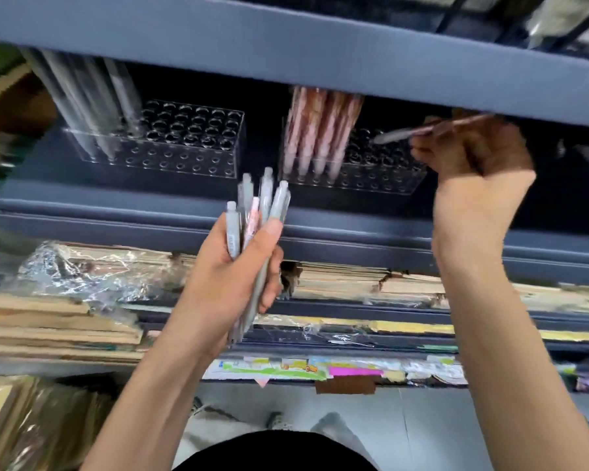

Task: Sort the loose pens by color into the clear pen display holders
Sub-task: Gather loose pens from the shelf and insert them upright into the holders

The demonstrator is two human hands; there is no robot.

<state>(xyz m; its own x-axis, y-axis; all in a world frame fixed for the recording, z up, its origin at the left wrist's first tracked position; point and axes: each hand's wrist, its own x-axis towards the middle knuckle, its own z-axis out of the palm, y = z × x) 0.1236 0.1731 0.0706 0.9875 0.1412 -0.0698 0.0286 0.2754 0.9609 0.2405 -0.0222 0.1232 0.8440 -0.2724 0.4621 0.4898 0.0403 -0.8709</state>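
Across the top, blurred, the dark blue upper shelf board (286, 52); beneath it, in the same colour, the lower shelf ledge (116, 215), bearing both holders. Under that ledge, flat stacks of brown card (65, 317), partly under crinkled clear wrap, and lower still a row of bright printed sheets (286, 368). At the bottom, pale grey floor (422, 423). On the ledge, side by side with a gap between, two clear pen display holders pierced with rows of round holes: the left holder (191, 144), filled at its left end only, with grey pens (92, 107) standing tilted; the right holder (381, 171), likewise filled at its left end only, with pink pens (317, 130). In front of the ledge, roughly between the two holders, the left hand (232, 266), fingers and thumb curled round a bundle of loose pens (269, 202), clicker ends up, mostly grey, with one pink pen (252, 219) among them. Higher, just under the upper board and beside the right holder, the right hand (473, 158), in shadow, fingers curled, pinching a single pen (422, 130) lying nearly level above that holder's open holes, pale end pointing left; barrel colour too blurred to tell.
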